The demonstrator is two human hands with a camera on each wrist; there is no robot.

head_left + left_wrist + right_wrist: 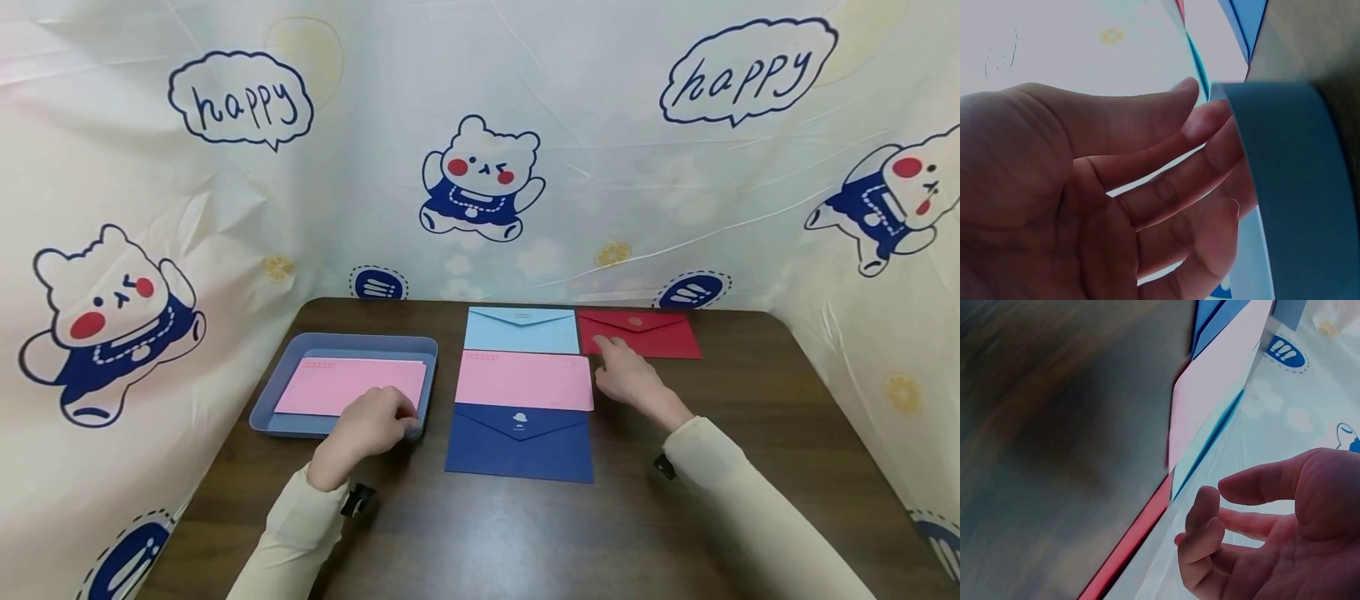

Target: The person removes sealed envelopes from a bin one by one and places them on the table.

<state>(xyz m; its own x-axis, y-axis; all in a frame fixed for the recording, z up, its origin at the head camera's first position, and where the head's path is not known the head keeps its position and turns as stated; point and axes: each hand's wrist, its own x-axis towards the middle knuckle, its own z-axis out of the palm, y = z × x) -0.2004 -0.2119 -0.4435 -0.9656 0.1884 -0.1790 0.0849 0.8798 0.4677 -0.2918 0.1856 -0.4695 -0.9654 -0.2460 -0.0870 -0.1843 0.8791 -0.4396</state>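
Note:
My left hand [375, 423] is at the near right corner of a blue-grey tray [315, 342]. Its fingers are loosely bent and reach over the tray wall [1297, 187], which hides the fingertips; the thumb is apart from them. Pink envelopes [337, 385] lie flat in that tray. My right hand [628, 375] hovers at the lower left part of a red envelope [652, 327], fingers relaxed and holding nothing. Left of it, a light blue envelope [521, 332], a pink envelope [525, 379] and a dark blue envelope [517, 450] form a column on the table.
The brown wooden table [510, 533] carries everything. A pale printed cloth [360, 183] with bears and "happy" bubbles hangs behind and at both sides. A dark wrist device [358, 500] is on the left wrist, another [664, 467] on the right.

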